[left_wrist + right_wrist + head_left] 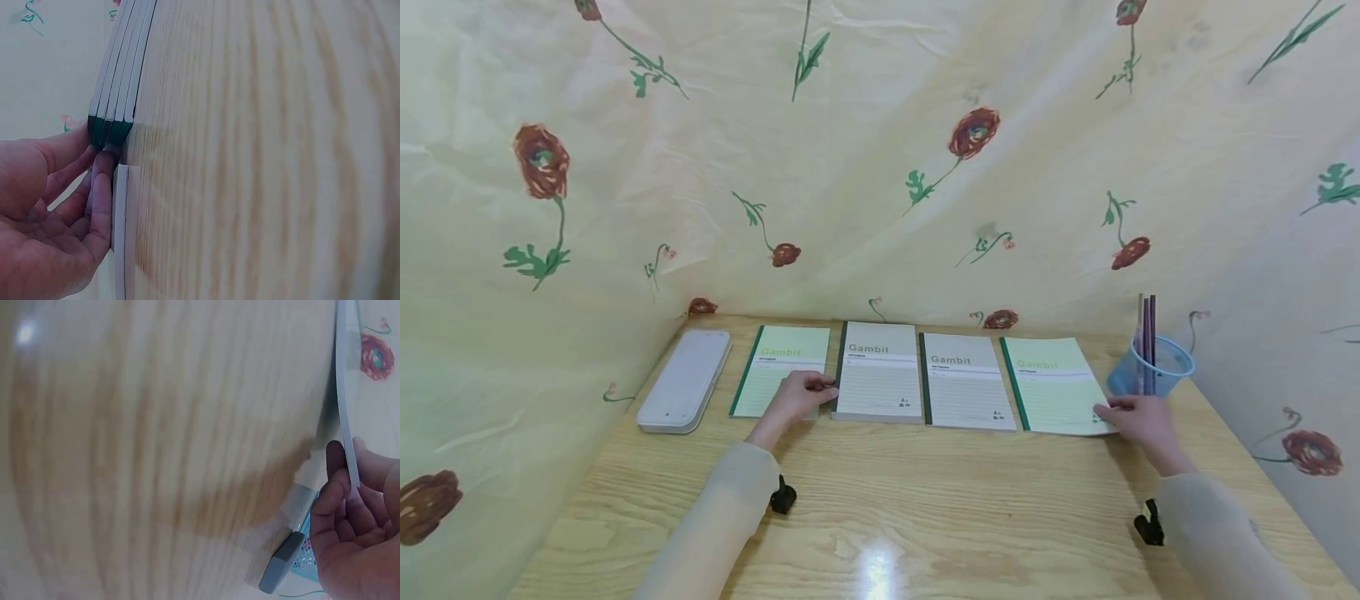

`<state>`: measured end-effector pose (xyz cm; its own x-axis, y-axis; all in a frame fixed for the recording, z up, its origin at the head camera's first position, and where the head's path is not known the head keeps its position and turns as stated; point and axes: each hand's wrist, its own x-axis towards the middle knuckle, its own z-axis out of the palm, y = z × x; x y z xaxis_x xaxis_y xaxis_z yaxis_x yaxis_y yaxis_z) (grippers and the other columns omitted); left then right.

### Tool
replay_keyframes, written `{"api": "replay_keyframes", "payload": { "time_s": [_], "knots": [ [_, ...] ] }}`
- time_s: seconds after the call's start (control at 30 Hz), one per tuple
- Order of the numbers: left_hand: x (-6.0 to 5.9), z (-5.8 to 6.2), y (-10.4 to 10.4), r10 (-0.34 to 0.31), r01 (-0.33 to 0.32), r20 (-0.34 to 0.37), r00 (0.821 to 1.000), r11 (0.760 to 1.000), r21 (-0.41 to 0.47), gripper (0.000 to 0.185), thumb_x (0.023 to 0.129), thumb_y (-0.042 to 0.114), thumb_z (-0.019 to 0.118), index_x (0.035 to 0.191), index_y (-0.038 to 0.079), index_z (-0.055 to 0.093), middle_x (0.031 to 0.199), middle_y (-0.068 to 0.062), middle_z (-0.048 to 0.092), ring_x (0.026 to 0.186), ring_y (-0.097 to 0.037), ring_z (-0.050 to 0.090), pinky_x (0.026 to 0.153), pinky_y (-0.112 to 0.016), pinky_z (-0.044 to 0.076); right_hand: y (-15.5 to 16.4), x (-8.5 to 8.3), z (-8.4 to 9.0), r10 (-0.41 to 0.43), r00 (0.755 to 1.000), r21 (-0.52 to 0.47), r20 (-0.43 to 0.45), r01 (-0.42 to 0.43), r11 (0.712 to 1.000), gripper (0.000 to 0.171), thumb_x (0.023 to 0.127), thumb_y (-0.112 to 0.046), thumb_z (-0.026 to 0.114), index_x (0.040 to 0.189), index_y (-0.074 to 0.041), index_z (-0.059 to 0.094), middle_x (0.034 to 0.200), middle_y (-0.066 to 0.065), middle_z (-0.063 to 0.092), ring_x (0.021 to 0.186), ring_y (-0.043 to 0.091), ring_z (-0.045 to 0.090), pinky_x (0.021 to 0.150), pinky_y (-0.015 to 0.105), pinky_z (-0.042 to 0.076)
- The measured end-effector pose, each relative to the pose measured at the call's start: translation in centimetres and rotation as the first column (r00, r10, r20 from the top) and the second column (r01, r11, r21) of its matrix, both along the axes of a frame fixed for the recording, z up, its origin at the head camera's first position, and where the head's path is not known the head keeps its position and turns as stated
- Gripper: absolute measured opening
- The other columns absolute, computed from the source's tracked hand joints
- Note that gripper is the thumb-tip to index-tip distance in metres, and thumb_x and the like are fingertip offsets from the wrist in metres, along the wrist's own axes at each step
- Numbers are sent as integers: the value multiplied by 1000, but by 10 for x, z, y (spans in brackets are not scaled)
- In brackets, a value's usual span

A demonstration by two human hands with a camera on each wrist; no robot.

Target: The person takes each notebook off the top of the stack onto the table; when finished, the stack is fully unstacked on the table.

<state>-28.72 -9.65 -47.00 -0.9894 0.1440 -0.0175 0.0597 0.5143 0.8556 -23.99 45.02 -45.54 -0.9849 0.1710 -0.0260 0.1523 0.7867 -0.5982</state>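
Observation:
Four notebooks lie in a row on the wooden table [925, 508]. My left hand [808, 387] rests on the far-left green notebook [775, 358], its straight fingers [100, 187] touching the spine corner of a thick grey "Gambit" stack [878, 371], whose green spines [112, 128] show in the left wrist view. My right hand [1112, 410] pinches the lower right corner of the far-right green notebook [1051, 375]; the right wrist view shows its thin edge [345, 412] between thumb and fingers [334, 481]. A single grey notebook [964, 379] lies between the stack and the right green one.
A white pencil case [685, 379] lies at the left end of the row. A blue mesh pen cup [1161, 367] with pencils stands just behind my right hand. Flowered cloth [880, 167] walls in the table at the back and both sides. Bare wood lies in front.

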Motion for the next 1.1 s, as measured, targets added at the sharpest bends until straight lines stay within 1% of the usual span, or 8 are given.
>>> {"api": "replay_keyframes", "payload": {
  "time_s": [0.13,0.33,0.4,0.73,0.97,1.1],
  "knots": [
    [-1,-1,0,3,-3,5,1000,1000,-6,24,92,12,73,110,-2,72,97,-9,71,92,-23,63,85,-41,51,-5,1,0,-11,1000,41,-21,12,999,52,98,-29,65,117,18,60,103,30,65,87,34,56,67,33,46],
    [-1,0,1,-3,3,5,1000,1000,-9,24,92,13,73,110,-2,72,97,-9,71,91,-22,63,84,-40,51,-9,2,-3,-40,999,73,-17,42,996,47,97,-26,66,114,17,61,100,30,65,86,36,56,72,43,47],
    [-1,0,1,-3,3,8,1000,1000,-8,24,92,12,73,110,-2,72,97,-9,71,91,-22,63,84,-40,51,-10,2,-4,-51,999,82,-17,52,995,46,97,-26,66,114,17,61,101,30,65,86,36,56,73,45,47],
    [0,3,2,1,-1,11,1000,1000,-7,24,92,12,73,111,-3,72,98,-10,71,91,-23,63,85,-40,51,-14,5,-1,-82,997,92,2,81,992,46,97,-26,65,115,16,61,101,29,64,85,35,54,71,42,44],
    [0,3,1,2,-2,15,1000,1000,-12,25,92,12,73,111,-3,72,97,-10,70,91,-22,62,84,-40,51,-14,3,-2,-98,995,61,13,97,993,44,98,-25,62,118,14,60,104,28,62,89,36,53,73,42,44],
    [0,3,0,4,-4,21,1000,1000,-19,25,92,12,73,112,-3,71,98,-10,70,92,-23,62,85,-40,51,-17,2,0,-97,995,67,-5,97,993,46,99,-28,60,119,13,60,105,28,62,89,35,52,71,41,44]
  ]
}}
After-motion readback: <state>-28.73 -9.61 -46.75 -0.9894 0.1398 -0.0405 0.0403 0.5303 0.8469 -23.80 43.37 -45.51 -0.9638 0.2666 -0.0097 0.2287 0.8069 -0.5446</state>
